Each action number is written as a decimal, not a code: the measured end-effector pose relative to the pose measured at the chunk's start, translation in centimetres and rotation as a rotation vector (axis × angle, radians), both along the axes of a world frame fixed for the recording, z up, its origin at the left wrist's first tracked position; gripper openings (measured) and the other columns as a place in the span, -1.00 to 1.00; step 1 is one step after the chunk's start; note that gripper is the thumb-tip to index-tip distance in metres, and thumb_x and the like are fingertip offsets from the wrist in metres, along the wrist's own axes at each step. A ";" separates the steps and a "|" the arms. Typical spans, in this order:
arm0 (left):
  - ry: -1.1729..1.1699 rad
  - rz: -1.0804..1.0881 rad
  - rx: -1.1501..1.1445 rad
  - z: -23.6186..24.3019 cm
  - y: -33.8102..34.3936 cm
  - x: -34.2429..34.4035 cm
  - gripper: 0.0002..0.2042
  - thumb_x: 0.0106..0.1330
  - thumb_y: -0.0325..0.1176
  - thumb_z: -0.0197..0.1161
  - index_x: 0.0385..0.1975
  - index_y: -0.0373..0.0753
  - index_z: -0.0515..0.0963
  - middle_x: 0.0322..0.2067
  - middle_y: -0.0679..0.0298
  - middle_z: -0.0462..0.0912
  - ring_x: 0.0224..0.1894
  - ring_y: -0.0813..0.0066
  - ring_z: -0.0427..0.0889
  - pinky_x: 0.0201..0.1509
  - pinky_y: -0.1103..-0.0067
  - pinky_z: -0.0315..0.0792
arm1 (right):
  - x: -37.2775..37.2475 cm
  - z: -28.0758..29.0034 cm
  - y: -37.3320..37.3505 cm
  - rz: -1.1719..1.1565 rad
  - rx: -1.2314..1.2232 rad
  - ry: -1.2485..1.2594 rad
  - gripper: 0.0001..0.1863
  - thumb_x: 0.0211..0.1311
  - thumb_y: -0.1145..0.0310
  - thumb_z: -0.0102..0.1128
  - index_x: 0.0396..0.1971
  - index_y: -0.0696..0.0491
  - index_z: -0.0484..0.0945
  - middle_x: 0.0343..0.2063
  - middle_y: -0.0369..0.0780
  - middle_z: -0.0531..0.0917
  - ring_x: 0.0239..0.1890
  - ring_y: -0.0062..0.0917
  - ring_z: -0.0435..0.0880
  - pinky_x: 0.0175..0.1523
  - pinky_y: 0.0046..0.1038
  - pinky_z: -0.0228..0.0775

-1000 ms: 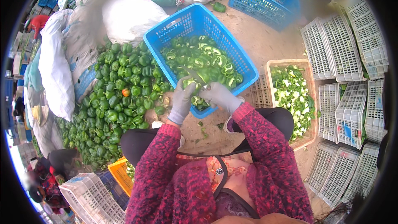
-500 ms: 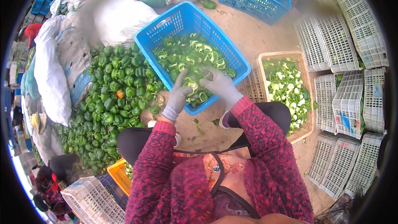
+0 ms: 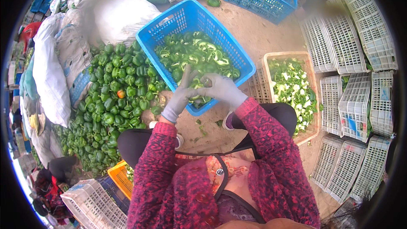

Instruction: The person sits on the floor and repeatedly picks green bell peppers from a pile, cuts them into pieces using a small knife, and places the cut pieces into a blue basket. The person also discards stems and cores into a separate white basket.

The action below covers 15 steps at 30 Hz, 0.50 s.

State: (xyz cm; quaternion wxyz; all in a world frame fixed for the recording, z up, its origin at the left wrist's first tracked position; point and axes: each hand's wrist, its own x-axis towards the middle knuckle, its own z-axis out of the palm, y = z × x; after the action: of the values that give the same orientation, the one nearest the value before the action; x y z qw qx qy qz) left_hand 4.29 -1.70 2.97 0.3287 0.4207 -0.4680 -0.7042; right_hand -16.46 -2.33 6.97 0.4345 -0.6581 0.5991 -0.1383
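Note:
Both my hands wear light grey gloves and meet over the near end of a blue plastic crate [image 3: 227, 32]. Inside the crate lie cut green pepper pieces [image 3: 207, 55], some showing pale insides. My left hand [image 3: 181, 95] curls around a green pepper [image 3: 196, 83], its thumb toward the right hand. From the other side my right hand [image 3: 224, 90] closes its fingers against the same pepper. The fingers partly cover it, and its outline blends with the pieces behind.
Whole green peppers [image 3: 106, 106] form a large heap at the left. On the right stands a beige crate [image 3: 314, 85] of chopped green and white pieces. Grey crates [image 3: 354, 106] are stacked beyond it. White sacks [image 3: 123, 17] and another blue crate [image 3: 260, 0] sit farther off.
My hands have come closer together and slightly nearer to me. The right fingers now almost touch the left thumb around the pepper. The blue crate looks essentially unmoved.

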 end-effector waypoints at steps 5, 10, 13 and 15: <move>-0.199 -0.074 -0.019 0.7 0.2 -0.9 -0.06 0.45 -0.09 0.22 0.62 -0.23 -0.28 0.54 -0.06 0.12 0.35 0.23 0.47 0.33 0.46 0.43 | 0.5 -1.2 -0.4 0.114 0.019 0.094 -0.37 0.06 -0.17 0.48 -0.04 0.05 0.69 -0.22 -0.09 0.76 -0.12 -0.21 0.75 -0.03 -0.26 0.54; -0.274 0.280 -0.028 -0.1 1.6 -2.7 -0.33 0.53 0.03 0.18 0.46 -0.27 0.20 0.05 0.06 0.61 -0.07 0.38 0.66 -0.09 0.52 0.57 | 1.3 -3.4 0.3 -0.167 0.107 -0.255 -0.52 0.14 -0.02 0.45 -0.16 0.08 0.67 -0.38 -0.25 0.71 -0.31 -0.47 0.71 -0.18 -0.43 0.51; -0.284 0.306 0.142 0.0 2.1 -2.8 -0.52 0.51 -0.02 0.24 0.20 -0.26 0.46 -0.31 0.28 0.66 -0.46 0.60 0.59 -0.45 0.62 0.48 | 1.4 -3.8 0.4 -0.284 0.289 -0.600 -0.64 0.17 0.08 0.43 -0.26 0.08 0.64 -0.47 -0.35 0.62 -0.45 -0.66 0.58 -0.30 -0.53 0.42; -0.152 0.363 0.059 -0.1 2.2 -2.6 -0.63 0.50 -0.07 0.27 0.06 -0.24 0.53 -0.44 0.39 0.59 -0.62 0.73 0.46 -0.62 0.69 0.34 | 1.0 -3.9 0.2 -0.308 0.394 -0.723 -0.70 0.20 0.13 0.41 -0.28 0.05 0.63 -0.51 -0.39 0.57 -0.51 -0.71 0.51 -0.37 -0.56 0.36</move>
State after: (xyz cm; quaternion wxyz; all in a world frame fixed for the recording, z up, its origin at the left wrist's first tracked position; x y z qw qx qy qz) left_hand 1.71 0.46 2.91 0.4015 0.5594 -0.3871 -0.6132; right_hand -15.42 -2.16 3.05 0.7077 -0.3750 0.5146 -0.3062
